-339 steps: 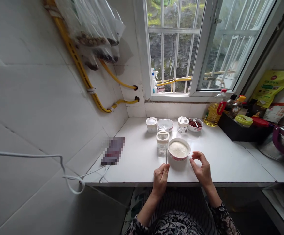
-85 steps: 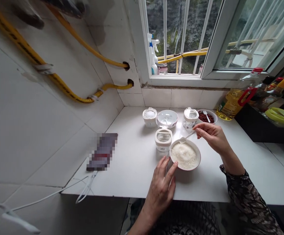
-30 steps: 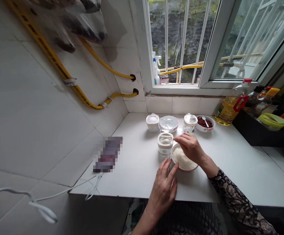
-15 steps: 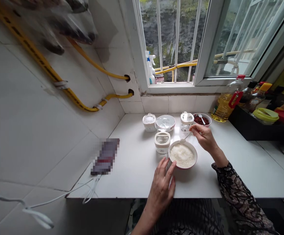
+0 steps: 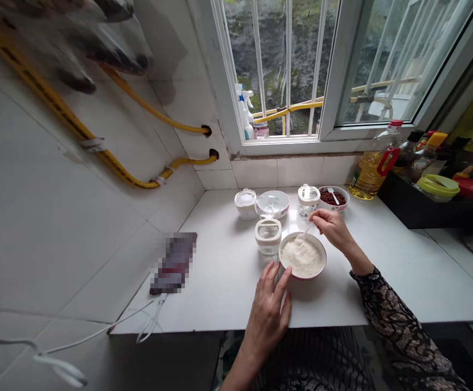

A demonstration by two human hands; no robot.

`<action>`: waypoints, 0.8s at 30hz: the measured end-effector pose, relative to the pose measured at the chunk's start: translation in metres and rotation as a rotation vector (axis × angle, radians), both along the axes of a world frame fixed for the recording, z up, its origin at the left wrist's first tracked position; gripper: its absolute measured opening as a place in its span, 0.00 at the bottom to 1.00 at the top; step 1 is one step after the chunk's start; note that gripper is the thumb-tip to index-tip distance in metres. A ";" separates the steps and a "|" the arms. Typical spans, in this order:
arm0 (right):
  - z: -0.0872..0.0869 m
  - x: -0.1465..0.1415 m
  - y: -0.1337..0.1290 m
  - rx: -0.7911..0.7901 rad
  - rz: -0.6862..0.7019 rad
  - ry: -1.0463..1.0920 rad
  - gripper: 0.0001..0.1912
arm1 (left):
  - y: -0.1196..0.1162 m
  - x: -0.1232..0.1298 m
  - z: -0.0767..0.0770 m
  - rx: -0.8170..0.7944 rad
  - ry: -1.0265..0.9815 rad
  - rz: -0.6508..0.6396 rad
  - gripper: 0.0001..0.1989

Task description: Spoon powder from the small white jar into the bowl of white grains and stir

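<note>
A bowl (image 5: 308, 276) stands near the counter's front edge, filled with white grainy stuff (image 5: 302, 257) that looks like rice or sugar. Between its fingertips my right hand (image 5: 333, 231) pinches a small white spoon (image 5: 301, 237), whose tip dips into the white grains at the bowl's far side. My left hand (image 5: 269, 304) rests with fingers spread, the index fingertip touching the bowl's near left rim. Just left of the bowl sits a clear jar with a cream lid (image 5: 268, 234).
Behind stand a jar with white contents (image 5: 245, 202), a clear-looking bowl (image 5: 277, 203), another lidded jar (image 5: 308, 199) and a bowl of dark red bits (image 5: 334, 197) with a spoon. An oil bottle (image 5: 370, 168) and a black condiment box (image 5: 407, 203) are at right. A cable (image 5: 98, 329) hangs left.
My right hand has moved slightly left and down, and the spoon's tip has gone from above the rim into the white grains. My left hand stays at the bowl. The view has shifted a little.
</note>
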State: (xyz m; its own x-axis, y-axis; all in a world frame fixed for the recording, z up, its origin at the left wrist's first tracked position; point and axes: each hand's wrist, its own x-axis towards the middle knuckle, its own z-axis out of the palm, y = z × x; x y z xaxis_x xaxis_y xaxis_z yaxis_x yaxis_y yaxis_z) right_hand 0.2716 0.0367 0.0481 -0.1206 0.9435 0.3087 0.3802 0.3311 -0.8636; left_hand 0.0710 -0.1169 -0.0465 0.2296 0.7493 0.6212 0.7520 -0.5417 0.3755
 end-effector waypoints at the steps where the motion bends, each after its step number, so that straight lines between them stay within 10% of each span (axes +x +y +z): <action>1: 0.001 0.000 0.001 -0.049 0.002 0.051 0.09 | 0.000 0.000 0.000 0.001 0.000 0.002 0.31; 24: -0.004 0.001 0.008 -0.332 0.032 0.319 0.06 | 0.000 0.000 -0.001 0.003 0.007 -0.001 0.31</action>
